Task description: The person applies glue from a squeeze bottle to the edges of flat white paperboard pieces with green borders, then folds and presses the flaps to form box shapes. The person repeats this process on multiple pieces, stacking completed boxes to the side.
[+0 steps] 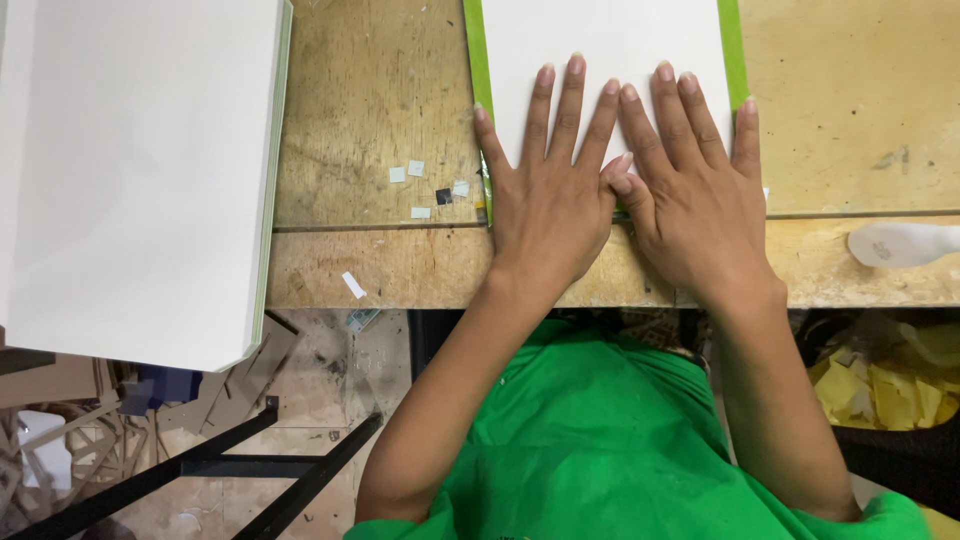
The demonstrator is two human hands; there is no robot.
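Head view, looking down: left hand [548,205] and right hand [695,205] side by side, fingers spread, palms flat on white sheet [605,45] with green edges. Sheet lying on worn wooden bench [380,130]. Stack of white boards [135,170] further left, paper scraps [425,190] between.

Sheet: a white sheet [610,50] lay flat on the wooden tabletop [380,130], running off the top edge of view.
Backing: a green board [477,60] showed as narrow strips along both long sides.
Contact: both hands pressed flat on its near end.
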